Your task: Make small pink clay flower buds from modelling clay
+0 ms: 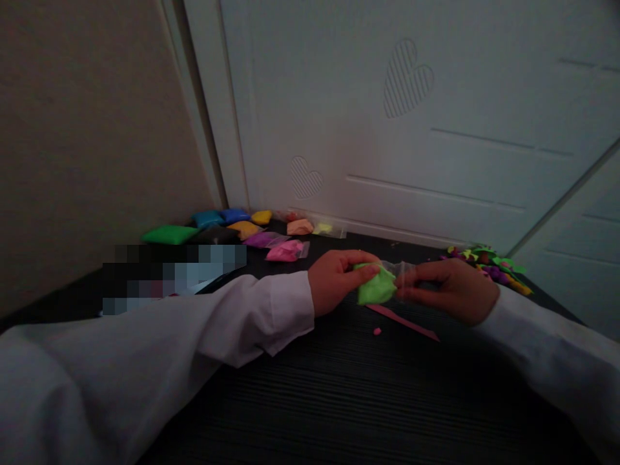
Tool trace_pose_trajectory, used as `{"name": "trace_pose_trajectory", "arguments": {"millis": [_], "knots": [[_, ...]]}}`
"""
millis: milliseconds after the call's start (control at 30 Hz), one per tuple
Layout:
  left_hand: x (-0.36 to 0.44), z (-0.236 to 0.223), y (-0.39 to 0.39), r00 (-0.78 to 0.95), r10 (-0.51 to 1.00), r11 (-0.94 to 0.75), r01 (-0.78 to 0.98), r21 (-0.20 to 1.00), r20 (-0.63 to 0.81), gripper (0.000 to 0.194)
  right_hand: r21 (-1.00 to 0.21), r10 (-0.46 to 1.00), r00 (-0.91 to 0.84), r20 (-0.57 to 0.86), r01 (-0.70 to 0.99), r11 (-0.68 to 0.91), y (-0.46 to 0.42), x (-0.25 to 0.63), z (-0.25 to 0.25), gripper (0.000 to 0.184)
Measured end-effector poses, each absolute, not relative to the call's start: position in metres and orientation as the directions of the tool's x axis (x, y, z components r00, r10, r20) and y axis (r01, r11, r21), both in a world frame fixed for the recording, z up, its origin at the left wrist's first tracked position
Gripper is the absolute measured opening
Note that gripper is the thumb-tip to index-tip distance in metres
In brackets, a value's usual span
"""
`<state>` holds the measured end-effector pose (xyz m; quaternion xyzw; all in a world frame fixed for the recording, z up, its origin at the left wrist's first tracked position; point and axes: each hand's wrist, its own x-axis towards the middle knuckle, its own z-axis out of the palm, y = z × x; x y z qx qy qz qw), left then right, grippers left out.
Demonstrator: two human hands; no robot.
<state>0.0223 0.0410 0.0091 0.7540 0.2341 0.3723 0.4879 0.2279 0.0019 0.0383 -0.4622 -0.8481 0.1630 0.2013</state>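
Observation:
Between my two hands, a small clear plastic bag of light green modelling clay (376,289) is held above the dark table. My left hand (330,282) is closed on the clay-filled end, thumb on top. At the bag's clear end, the fingers of my right hand (453,289) are closed on the plastic; whether any fingertip is inside the bag I cannot tell. Below the bag lies a flat pink strip (409,325), slanting down to the right. A tiny pink lump (376,331) sits beside it.
Bags of coloured clay stand along the back left, among them a green bag (169,234) and a pink bag (287,250). Colourful clay pieces (498,268) are heaped at the right. A blurred-out flat object (213,265) lies left. A white panel (339,116) rises behind the table (368,400).

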Motion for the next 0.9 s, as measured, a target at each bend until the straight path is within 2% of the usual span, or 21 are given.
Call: {"name": "trace_pose_trajectory", "arguments": {"millis": [333,633,800,900], "knots": [[0.022,0.003,0.049,0.614,0.739,-0.324,-0.034,0.945,0.276,0.022,-0.551,0.853,-0.459,0.250,0.657,0.515,-0.001,0.225,0.037,0.016],[0.022,-0.003,0.057,0.657,0.728,-0.158,-0.114,0.981,0.194,0.027,-0.703,0.905,-0.265,0.334,0.569,0.426,0.000,0.227,0.049,0.022],[0.021,-0.002,0.061,0.625,0.757,-0.148,-0.118,0.982,0.190,0.027,-0.724,0.919,-0.205,0.336,0.567,0.392,0.005,0.233,0.047,0.022],[0.019,0.000,0.067,0.581,0.788,-0.185,-0.093,0.978,0.204,0.027,-0.696,0.915,-0.190,0.355,0.600,0.394,0.007,0.237,0.044,0.025]]}}
